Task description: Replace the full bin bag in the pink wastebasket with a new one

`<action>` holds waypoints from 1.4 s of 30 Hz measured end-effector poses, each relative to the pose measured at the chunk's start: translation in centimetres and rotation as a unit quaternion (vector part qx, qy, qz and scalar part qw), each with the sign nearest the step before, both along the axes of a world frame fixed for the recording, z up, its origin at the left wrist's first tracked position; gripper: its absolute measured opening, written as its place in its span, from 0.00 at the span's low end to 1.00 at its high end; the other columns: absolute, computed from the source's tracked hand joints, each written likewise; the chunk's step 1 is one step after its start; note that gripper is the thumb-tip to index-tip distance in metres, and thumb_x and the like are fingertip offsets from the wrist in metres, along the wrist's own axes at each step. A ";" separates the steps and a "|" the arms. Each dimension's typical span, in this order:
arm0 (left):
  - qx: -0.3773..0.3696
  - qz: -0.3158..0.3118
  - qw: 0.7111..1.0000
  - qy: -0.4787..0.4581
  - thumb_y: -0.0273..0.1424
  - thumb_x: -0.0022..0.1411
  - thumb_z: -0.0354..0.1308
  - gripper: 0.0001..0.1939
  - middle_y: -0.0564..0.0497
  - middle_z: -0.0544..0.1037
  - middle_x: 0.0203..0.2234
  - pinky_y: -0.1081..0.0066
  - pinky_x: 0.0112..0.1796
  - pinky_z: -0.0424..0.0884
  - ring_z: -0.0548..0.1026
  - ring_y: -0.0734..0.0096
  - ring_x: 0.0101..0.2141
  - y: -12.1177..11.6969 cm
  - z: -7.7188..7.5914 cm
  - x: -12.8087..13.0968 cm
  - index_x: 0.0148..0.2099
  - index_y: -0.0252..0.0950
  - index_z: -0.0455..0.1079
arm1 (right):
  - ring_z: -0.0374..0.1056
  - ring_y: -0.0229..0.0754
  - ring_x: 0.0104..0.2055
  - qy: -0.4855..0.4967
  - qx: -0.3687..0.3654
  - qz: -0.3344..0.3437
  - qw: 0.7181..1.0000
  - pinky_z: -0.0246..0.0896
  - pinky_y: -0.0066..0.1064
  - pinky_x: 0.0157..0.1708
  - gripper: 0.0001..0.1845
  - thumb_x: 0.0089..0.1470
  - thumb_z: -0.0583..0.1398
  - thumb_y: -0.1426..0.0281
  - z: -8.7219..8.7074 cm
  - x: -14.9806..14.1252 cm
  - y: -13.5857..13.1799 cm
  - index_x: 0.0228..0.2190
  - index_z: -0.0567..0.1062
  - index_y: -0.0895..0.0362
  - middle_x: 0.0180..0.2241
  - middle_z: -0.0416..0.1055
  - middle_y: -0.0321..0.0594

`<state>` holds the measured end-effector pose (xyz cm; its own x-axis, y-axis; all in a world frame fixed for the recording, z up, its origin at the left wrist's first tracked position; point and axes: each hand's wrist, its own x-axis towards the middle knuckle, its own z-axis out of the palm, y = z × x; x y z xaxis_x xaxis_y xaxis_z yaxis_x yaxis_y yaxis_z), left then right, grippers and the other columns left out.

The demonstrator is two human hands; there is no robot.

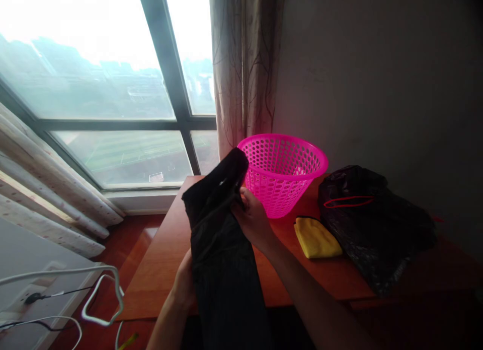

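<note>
A dark, finely striped fabric garment (222, 249) hung upright over the near edge of the reddish-brown wooden table (162, 259), held up between both hands. The right hand (253, 220) gripped it near the top, fingers (245, 199) pinching a fold of the cloth just below the garment's bunched upper end. The left hand (184, 284) sat lower, behind the cloth's left edge; most of it was hidden, so whether its fingers were closed on the fabric could not be told, though it touched the garment.

Just beyond the right hand stood a bright pink perforated plastic basket (283, 171), upright, its rim open toward the window. To its right lay a folded yellow cloth (317, 237), and touching that, a crumpled black plastic bag with a red drawstring (372, 221). A white wire clothes hanger (101, 294) lay at the lower left, off the table.
</note>
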<state>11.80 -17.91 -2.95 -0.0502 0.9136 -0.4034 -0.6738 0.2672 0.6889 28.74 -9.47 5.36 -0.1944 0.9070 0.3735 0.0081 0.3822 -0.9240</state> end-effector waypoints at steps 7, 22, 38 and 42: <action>-0.056 -0.012 0.988 -0.144 0.35 0.60 0.58 0.13 0.44 0.84 0.33 0.56 0.48 0.75 0.80 0.49 0.43 -1.0 -0.4 0.3 0.37 0.33 0.82 | 0.69 0.52 0.52 -0.268 0.018 -0.101 0.958 0.65 0.42 0.49 0.31 0.58 0.56 0.68 -1.6 -3.9 1.7 0.62 0.60 0.59 0.51 0.72 0.50; 0.040 0.088 0.991 0.090 0.34 0.49 0.69 0.33 0.46 0.82 0.43 0.67 0.48 0.74 0.77 0.53 0.49 0.7 -0.9 1.6 0.59 0.37 0.71 | 0.75 0.47 0.40 -0.311 -0.010 0.009 0.950 0.68 0.36 0.43 0.25 0.56 0.59 0.67 -5.1 -4.4 -5.5 0.55 0.69 0.53 0.37 0.78 0.40; 0.053 0.095 0.993 0.052 0.33 0.53 0.65 0.26 0.48 0.80 0.48 0.69 0.45 0.74 0.78 0.58 0.46 0.7 -1.0 1.1 0.55 0.37 0.73 | 0.73 0.40 0.34 -0.278 -0.026 -0.027 0.960 0.66 0.30 0.39 0.20 0.54 0.57 0.76 -5.6 3.6 0.2 0.49 0.74 0.57 0.32 0.76 0.37; 0.053 0.085 0.994 0.041 0.28 0.50 0.62 0.30 0.50 0.82 0.44 0.68 0.42 0.76 0.80 0.60 0.41 0.6 -0.9 1.1 0.58 0.38 0.70 | 0.71 0.46 0.44 -0.366 0.054 -0.099 0.924 0.65 0.36 0.48 0.19 0.56 0.55 0.77 -4.5 4.3 -0.9 0.49 0.74 0.57 0.40 0.76 0.44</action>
